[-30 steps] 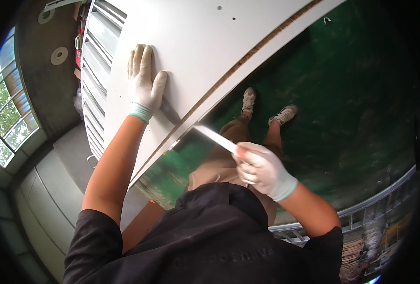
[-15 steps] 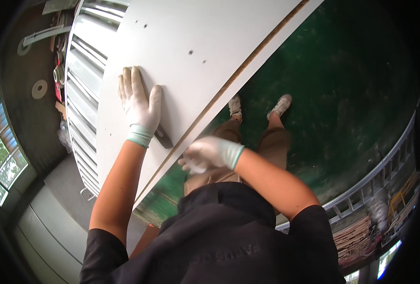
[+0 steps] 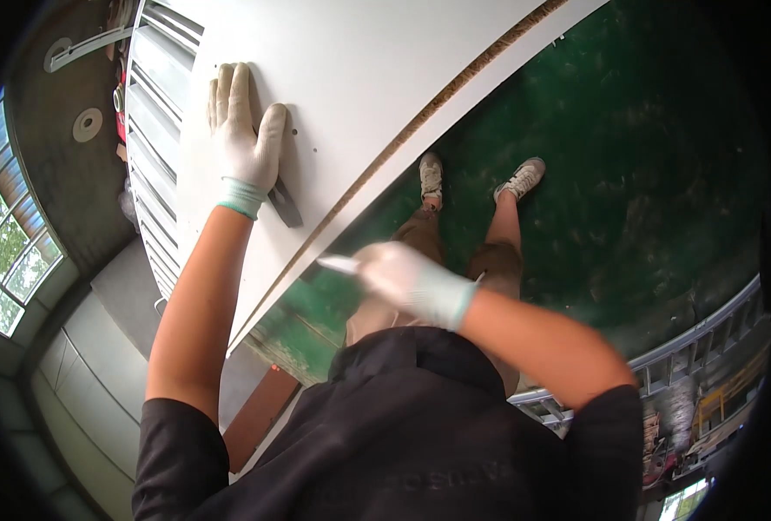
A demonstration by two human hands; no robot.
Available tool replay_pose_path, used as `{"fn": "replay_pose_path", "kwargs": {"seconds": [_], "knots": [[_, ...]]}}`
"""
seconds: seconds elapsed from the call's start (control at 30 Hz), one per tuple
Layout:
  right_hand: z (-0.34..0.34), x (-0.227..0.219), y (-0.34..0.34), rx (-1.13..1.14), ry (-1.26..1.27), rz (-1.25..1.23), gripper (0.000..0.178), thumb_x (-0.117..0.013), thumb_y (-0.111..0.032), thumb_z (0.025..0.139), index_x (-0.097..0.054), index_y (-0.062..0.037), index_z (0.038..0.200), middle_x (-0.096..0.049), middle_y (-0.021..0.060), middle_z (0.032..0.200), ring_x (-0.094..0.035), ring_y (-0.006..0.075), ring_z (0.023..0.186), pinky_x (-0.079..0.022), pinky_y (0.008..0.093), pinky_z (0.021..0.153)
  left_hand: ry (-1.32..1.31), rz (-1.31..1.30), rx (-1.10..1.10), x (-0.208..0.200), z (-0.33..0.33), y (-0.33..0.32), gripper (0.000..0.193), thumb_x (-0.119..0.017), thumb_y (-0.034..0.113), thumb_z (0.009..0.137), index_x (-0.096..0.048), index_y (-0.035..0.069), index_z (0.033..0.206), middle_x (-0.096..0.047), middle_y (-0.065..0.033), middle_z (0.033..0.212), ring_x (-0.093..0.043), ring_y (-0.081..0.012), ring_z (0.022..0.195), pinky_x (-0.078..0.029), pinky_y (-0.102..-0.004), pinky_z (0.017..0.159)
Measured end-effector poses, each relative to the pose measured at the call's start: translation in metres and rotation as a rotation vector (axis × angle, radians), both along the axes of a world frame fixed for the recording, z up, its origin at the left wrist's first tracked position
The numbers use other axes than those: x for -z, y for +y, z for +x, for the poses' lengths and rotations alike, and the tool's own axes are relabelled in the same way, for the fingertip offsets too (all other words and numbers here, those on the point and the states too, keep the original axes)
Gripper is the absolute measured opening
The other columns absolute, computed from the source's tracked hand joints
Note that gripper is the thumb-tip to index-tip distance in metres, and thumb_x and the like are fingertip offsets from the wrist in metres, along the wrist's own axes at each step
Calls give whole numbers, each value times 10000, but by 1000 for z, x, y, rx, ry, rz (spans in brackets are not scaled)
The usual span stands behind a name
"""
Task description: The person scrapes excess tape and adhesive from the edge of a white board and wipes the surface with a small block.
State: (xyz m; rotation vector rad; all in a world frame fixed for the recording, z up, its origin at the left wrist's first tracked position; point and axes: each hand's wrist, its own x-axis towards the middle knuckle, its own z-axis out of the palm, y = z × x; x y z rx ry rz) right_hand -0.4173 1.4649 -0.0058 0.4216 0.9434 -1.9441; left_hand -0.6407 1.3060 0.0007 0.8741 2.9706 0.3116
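My left hand [image 3: 245, 143], in a white knit glove with a pale green cuff, lies flat on a white panel [image 3: 342, 78], fingers stretched out and thumb apart. Beneath its wrist, a dark grey flat bar-like piece [image 3: 286, 208] pokes out; the rest of it is hidden. Just off the panel's near edge, in front of my thighs, is my right hand [image 3: 398, 276], gloved the same way and smeared by motion. A pale, elongated tip [image 3: 338, 263] juts from it toward the panel edge. Whether that is a finger or a held object is too blurred to tell.
The panel's edge shows a brown groove [image 3: 455, 87]. White slats [image 3: 155, 113] stand left of it. My shoes [image 3: 523, 177] are on a green floor [image 3: 629, 174]. A metal ladder [image 3: 698, 339] lies at the right, with stacked materials beyond. Windows [image 3: 12, 260] are at far left.
My left hand now appears further up the picture, still flat on the panel. My right hand has swung slightly right, and its fingers, spread before, are drawn together with a pale tip jutting out.
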Motion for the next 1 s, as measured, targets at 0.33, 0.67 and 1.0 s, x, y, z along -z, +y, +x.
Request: {"fn": "replay_pose_path", "kwargs": {"seconds": [0.33, 0.67, 1.0], "knots": [[115, -80, 427, 487, 248, 1070, 492, -463, -336, 1104, -475, 1, 1462, -419, -73, 742, -379, 1, 601, -305, 138, 534, 9, -28, -28, -6, 1, 16, 750, -579, 467, 929, -430, 77, 1552, -335, -236, 1634, -253, -452, 1527, -211, -550, 1246], [312, 110, 153, -329, -179, 1168, 220, -714, -241, 912, -741, -70, 1047, -726, 209, 1034, -709, 373, 975, -548, 420, 816, 58, -29, -49, 1, -2, 3, 744, -562, 460, 936, -428, 66, 1552, -332, -250, 1631, -255, -435, 1534, -217, -527, 1251], [215, 52, 482, 1499, 143, 926, 428, -443, -104, 1034, -462, 17, 1445, -519, 161, 1469, -499, 284, 1353, -389, 409, 1167, 51, 61, -14, 12, 0, 3, 744, -546, 493, 948, -454, 42, 1532, -350, -246, 1626, -260, -425, 1536, -223, -513, 1251]]}}
